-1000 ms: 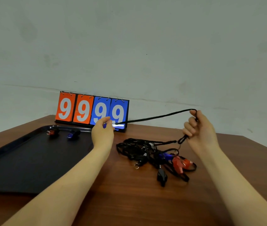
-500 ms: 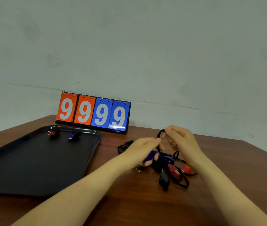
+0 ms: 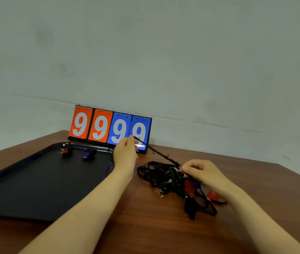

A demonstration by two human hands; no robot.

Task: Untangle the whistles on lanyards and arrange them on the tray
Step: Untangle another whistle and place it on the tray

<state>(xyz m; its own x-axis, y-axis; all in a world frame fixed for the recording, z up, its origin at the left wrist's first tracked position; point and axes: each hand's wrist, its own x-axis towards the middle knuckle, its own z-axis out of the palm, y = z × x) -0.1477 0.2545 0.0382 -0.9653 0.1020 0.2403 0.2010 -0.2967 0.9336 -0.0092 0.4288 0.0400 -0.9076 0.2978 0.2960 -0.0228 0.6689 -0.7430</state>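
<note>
Landmark for all positions: the tangle of black lanyards [image 3: 165, 176] lying on the wooden table [image 3: 145, 226].

Left hand [image 3: 125, 154] is raised up and left of the tangle, just in front of the scoreboard [image 3: 109, 126] reading 9999. Its fingers pinch one black cord [image 3: 156, 153], with something blue peeking out under the fingers, probably a whistle; too hidden to confirm. The cord runs taut and straight from this hand down to the tangle's upper right edge. Judgement: the pull is there to draw 1 lanyard clear of the rest.

Right hand [image 3: 202, 171] sits at the tangle's right edge, fingers curled and pinching at the spot where the taut cord enters the knot. Judgement: it anchors or picks the knot so the pile does not drag along with the pull.

Still caught in the tangle, on its lower right side: a red whistle [image 3: 189, 186], a second red whistle [image 3: 212, 196] further right, a blue whistle [image 3: 197, 185] between them, and a black whistle [image 3: 190, 208] lowest of all. A metal ring [image 3: 161, 194] hangs off the bottom edge.

The tray [image 3: 35, 189] lies well left of the tangle. At its far end rest 2 whistles side by side but apart: 1 red [image 3: 65, 150], 1 blue [image 3: 87, 154]. Judgement: row started there, 2 placed, at least 4 outstanding.
</note>
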